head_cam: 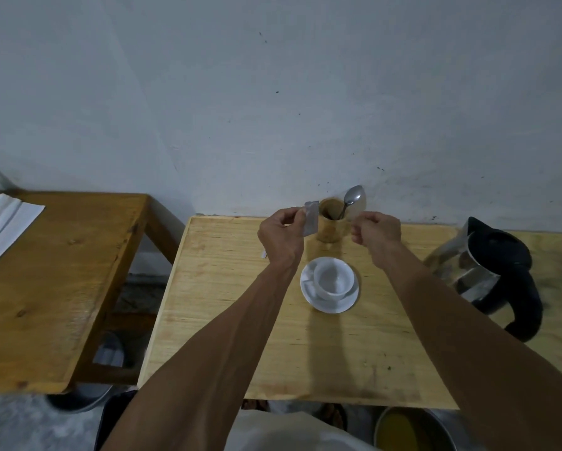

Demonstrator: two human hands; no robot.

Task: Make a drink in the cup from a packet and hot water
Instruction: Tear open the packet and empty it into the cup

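My left hand [281,236] pinches a small silver packet [311,219] upright above the back of the light wooden table [224,320]. To its right, my right hand [375,231] is at the same height with fingers pinched together; nothing shows between them. Between my forearms, nearer to me, an empty white cup [333,278] stands on a white saucer [331,308]. A glass kettle [487,271] with a black lid and handle stands at the right.
A wooden holder [330,231] with a metal spoon [353,195] stands against the wall, behind my hands. A darker wooden table [45,288] at the left carries folded white napkins [3,226]. A tiny white scrap [263,254] lies on the table. A metal bowl [409,431] sits on the floor.
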